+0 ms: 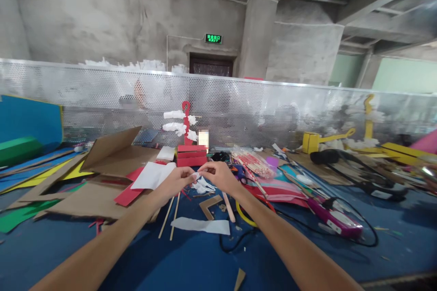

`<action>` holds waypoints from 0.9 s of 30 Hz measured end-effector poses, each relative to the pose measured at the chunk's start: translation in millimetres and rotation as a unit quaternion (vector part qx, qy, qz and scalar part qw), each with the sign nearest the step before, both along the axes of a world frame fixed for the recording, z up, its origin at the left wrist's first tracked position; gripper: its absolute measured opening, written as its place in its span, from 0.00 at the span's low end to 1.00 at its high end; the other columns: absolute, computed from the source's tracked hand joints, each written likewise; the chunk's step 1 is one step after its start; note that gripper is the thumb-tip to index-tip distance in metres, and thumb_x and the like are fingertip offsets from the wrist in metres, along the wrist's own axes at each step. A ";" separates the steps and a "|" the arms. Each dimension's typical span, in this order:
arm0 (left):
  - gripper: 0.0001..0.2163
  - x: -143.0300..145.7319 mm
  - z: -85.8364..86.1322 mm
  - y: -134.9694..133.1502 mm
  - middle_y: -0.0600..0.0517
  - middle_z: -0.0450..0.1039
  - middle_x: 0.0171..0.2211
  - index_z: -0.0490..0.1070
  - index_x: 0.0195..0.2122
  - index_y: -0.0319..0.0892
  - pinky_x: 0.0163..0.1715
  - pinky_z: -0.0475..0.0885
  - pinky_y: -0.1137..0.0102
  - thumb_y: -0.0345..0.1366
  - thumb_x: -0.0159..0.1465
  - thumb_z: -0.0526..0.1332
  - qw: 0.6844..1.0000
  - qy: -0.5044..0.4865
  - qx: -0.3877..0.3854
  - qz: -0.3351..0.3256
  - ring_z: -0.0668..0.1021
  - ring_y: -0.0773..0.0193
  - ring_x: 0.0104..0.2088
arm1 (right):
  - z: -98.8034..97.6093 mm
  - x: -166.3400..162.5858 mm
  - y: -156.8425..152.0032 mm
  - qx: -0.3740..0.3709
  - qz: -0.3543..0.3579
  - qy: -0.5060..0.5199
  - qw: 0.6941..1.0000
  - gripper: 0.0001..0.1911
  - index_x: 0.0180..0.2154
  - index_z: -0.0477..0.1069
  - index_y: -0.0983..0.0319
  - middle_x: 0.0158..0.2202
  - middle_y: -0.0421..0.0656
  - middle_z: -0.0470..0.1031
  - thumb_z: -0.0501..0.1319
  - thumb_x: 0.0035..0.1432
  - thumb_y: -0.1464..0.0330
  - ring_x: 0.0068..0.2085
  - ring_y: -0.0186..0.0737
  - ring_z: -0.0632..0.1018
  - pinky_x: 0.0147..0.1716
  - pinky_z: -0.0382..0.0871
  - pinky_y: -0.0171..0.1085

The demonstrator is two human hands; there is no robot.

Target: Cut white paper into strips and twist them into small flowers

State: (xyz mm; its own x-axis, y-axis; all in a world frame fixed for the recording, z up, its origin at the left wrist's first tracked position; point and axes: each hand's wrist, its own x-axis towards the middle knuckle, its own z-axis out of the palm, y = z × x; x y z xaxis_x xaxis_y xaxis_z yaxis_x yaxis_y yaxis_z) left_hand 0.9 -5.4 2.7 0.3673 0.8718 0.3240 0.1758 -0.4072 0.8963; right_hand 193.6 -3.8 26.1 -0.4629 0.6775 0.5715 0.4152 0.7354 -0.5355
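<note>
My left hand (179,181) and my right hand (218,176) meet over the middle of the table, fingertips pinched close together on a small piece of white paper (195,176). Crumpled white paper strips (204,186) lie just below the fingers. Nearer to me, a long torn strip of white paper (201,226) rests flat on the blue table, beside two thin wooden sticks (170,216). Behind my hands stands a red box (191,156) with a red hooked upright (186,120), which carries white crumpled paper on its sides.
Cardboard sheets (88,200) and coloured boards are piled at the left. On the right lie a bag of sticks (254,163), a purple power strip (334,219) with a black cable, dark straps (358,175) and yellow cardboard pieces (310,142). A perforated metal screen (136,104) runs along the back.
</note>
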 end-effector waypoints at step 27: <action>0.16 1.2 -1.8 -2.8 0.51 0.72 0.25 0.71 0.28 0.37 0.27 0.63 0.73 0.48 0.58 0.59 0.998 0.047 0.027 -0.009 0.71 0.67 0.25 | 0.5 0.4 3.2 -0.065 0.012 -0.001 0.998 0.12 0.30 0.76 0.66 0.22 0.41 0.72 0.59 0.55 0.64 0.24 0.32 0.69 0.24 0.60 0.30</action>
